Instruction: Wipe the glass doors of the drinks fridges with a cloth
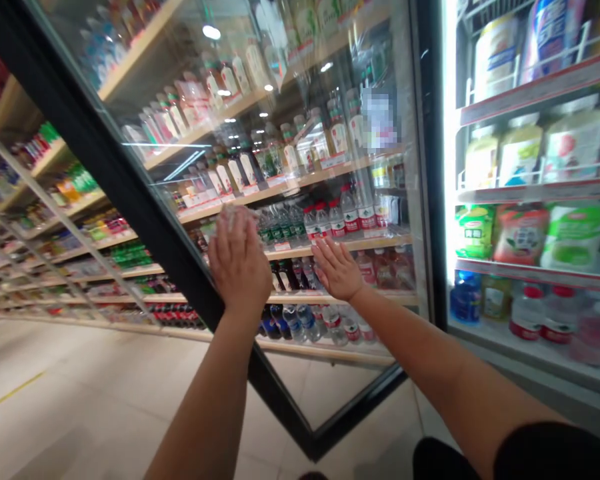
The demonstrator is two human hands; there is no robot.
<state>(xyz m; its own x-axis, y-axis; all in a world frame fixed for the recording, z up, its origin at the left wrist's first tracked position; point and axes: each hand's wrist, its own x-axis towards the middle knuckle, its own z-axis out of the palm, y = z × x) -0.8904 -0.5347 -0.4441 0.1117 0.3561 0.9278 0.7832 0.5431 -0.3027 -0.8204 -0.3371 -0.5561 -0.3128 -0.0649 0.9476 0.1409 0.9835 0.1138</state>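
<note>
A glass door (300, 193) with a black frame (130, 173) stands swung out from a lit fridge. My left hand (241, 260) is raised at the door's outer edge, its back toward me and its fingers pointing up; it appears to lie on the glass beside the frame. Further right, my right hand (337, 268) has its fingers stretched out flat, palm toward the glass. Whether its palm touches the pane I cannot tell. No object shows in either hand.
Beside the door, the fridge shelves (535, 193) hold bottles and pouches (525, 233). Through the glass, long shelves of bottled drinks (340, 217) are visible. More stocked shelves (70, 193) run along the left above a tiled floor (95, 400).
</note>
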